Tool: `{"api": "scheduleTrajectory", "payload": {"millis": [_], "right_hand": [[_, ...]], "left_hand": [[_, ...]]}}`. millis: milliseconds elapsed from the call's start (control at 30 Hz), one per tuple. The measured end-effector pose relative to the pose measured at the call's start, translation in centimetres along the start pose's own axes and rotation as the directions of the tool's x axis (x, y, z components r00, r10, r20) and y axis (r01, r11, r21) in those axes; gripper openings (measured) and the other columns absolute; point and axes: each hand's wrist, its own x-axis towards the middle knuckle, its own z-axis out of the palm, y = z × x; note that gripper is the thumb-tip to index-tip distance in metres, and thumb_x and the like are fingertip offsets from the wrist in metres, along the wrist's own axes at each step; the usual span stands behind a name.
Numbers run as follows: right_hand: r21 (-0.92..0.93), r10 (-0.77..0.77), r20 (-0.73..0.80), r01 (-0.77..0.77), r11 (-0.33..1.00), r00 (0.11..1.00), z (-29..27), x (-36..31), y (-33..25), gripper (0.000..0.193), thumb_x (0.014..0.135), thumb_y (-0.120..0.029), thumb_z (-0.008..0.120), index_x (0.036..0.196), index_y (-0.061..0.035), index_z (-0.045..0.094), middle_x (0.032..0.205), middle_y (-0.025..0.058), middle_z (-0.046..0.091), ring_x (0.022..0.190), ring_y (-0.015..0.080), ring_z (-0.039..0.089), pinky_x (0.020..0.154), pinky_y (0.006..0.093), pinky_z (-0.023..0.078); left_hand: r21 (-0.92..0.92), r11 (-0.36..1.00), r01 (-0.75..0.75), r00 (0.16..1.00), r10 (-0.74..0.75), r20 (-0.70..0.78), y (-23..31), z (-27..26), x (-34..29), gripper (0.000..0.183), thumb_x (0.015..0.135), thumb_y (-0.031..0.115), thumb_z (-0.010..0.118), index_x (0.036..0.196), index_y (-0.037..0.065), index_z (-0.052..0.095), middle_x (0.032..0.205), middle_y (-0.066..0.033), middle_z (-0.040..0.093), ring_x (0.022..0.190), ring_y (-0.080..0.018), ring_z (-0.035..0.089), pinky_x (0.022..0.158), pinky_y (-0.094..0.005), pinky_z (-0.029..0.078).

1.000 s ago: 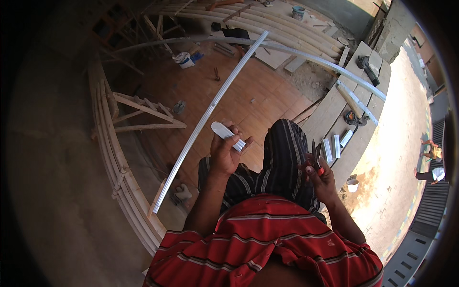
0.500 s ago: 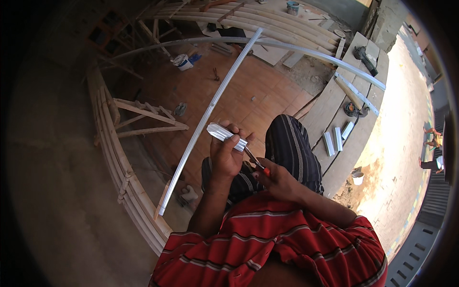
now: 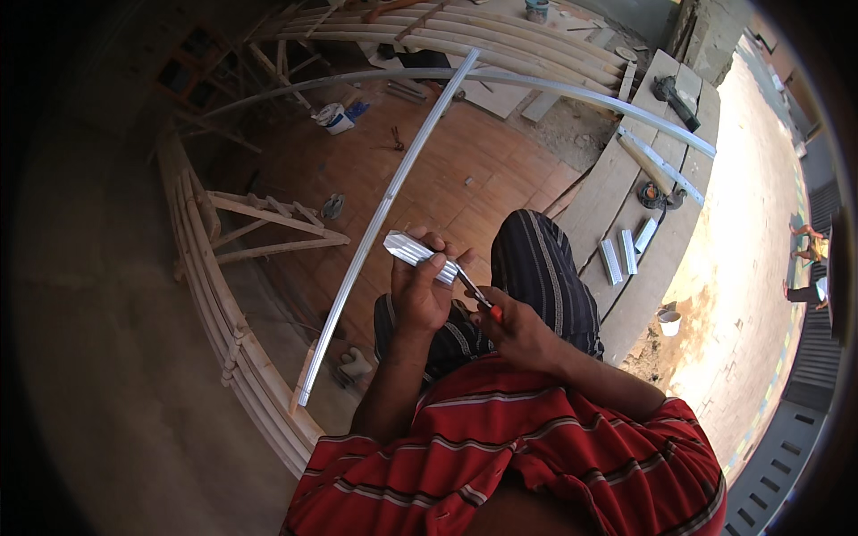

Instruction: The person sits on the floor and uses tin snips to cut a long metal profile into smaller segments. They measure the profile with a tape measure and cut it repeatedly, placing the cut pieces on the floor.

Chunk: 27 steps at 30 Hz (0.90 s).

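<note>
My left hand (image 3: 424, 290) is closed around a short piece of ribbed, silvery metal channel (image 3: 413, 249), its thumb lying across it. The piece's far left end is cut to angled corners. My right hand (image 3: 518, 335) grips a slim steel hand tool (image 3: 472, 287) with a red handle. The tool's metal tip meets the near right end of the channel piece. Fingers hide much of the handle, so its exact kind is unclear. Both hands are held above my lap, in front of striped dark trousers (image 3: 548, 277).
A long metal channel (image 3: 384, 210) slants across the left side, crossing a curved metal strip (image 3: 572, 89) farther off. Short channel pieces (image 3: 610, 261) and a dark power tool (image 3: 676, 103) lie on the plank bench (image 3: 639, 295) at right. Bundled wooden poles (image 3: 214, 295) stand left. A white bucket (image 3: 334, 118) sits on the tiled floor.
The tool in my right hand has shifted slightly at the channel's end, and its metal part looks thinner now. My left hand keeps its hold. The whole view has shifted a little.
</note>
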Motion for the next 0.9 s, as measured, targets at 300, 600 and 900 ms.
{"api": "scheduleTrajectory", "payload": {"millis": [300,600,900], "right_hand": [[-0.011,0.034,0.019,-0.033,0.999,0.999,-0.1,0.2,0.0,0.044,0.107,-0.020,0.061,0.144,0.0023,0.053,0.102,0.0292,0.070,0.101,0.0427,0.073,0.089,0.0465,0.055],[0.002,0.088,0.010,-0.088,0.996,0.996,0.2,0.6,0.8,0.035,0.109,-0.022,0.059,0.135,0.0020,0.058,0.095,0.0256,0.070,0.093,0.0378,0.073,0.085,0.0444,0.054],[0.033,0.064,-0.025,-0.063,0.997,0.998,1.0,0.8,2.5,0.029,0.110,-0.022,0.059,0.128,0.0004,0.061,0.091,0.0222,0.070,0.087,0.0338,0.073,0.081,0.0441,0.055]], "left_hand": [[0.034,0.999,0.012,0.999,-0.011,-0.049,-0.2,0.8,-0.1,0.044,0.096,-0.002,0.063,0.136,0.014,0.055,0.116,-0.0049,0.062,0.110,-0.0192,0.066,0.109,-0.0628,0.055],[0.022,0.998,0.051,0.995,-0.049,-0.084,-0.4,0.4,0.1,0.040,0.095,-0.001,0.064,0.130,0.016,0.057,0.115,-0.0037,0.062,0.110,-0.0194,0.065,0.115,-0.0680,0.048],[-0.045,0.996,0.076,0.991,-0.080,-0.103,-0.9,-0.3,-0.1,0.037,0.094,-0.002,0.063,0.124,0.018,0.059,0.115,-0.0025,0.062,0.113,-0.0187,0.063,0.120,-0.0727,0.040]]}}
